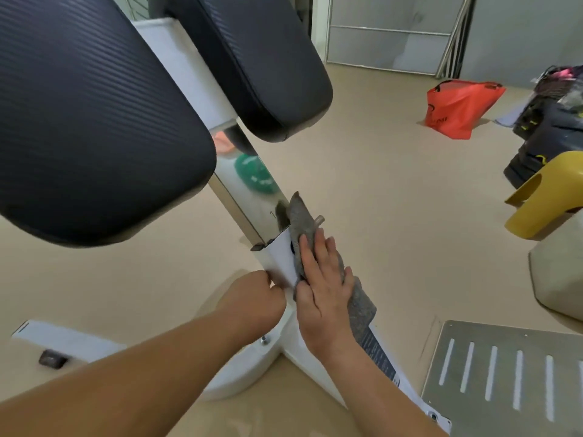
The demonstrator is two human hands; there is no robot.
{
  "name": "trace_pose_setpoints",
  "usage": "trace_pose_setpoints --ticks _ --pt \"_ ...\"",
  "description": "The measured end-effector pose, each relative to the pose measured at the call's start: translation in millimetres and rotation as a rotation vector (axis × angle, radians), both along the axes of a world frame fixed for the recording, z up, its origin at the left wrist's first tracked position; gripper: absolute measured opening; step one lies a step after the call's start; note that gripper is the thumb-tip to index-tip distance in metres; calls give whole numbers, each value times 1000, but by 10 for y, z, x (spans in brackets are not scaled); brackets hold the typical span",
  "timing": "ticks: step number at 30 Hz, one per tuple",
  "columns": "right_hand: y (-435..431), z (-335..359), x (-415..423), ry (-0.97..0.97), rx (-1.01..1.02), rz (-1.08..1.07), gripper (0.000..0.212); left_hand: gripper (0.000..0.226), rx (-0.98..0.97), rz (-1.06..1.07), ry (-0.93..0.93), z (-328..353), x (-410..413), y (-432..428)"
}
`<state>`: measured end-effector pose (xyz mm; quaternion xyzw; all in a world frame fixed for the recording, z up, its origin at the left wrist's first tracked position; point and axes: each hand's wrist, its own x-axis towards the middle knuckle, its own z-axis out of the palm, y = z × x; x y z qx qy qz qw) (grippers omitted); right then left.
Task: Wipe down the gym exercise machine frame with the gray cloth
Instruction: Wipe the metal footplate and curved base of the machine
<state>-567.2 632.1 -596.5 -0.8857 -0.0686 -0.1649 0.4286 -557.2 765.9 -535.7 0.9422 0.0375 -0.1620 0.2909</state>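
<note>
Right hand (325,288), fingers straight, presses the gray cloth (303,222) flat on the white frame upright (280,257); your left hand (258,294) curls round the upright's edge. Cloth is unpinched: it could slide off, or snag the adjustment pin (319,219) just above your fingertips.

Mirror chrome, gloss paint, coarse felt

The chrome post (233,184) is mirror-polished metal, bright with reflections. Below it, the white frame (280,260) is smooth, glossy painted metal. The gray cloth (301,216) at the post's lower end is matt, coarse and felt-like. Above the post, the black pads (79,121) are matt, finely ribbed upholstery. To the post's right, the foot plate (504,357) is dull brushed metal and the red bag (457,105) shiny plastic.
</note>
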Motion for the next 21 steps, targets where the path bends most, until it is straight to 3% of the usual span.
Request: trace_pose_setpoints --ticks 4,8,12,16,18,21 --pt "-161 -328 -190 -12 -111 -51 59 26 -192 130 -135 -161 -212 -61" --pt "-244 -614 -513 95 -86 -131 57 31 -380 113 -28 -247 -336 31" --pt "-110 -360 -255 97 -95 -97 56 56 -342 130 77 -386 -333 37" --pt "-51 -411 -289 28 -119 -92 56 55 -326 95 97 -494 -355 -22" --pt "-198 -741 -569 86 -74 -142 56 53 -335 84 121 -572 -382 -47" --pt "-613 -1315 -1053 325 -14 -329 60 55 -350 63 163 -689 -420 -117"
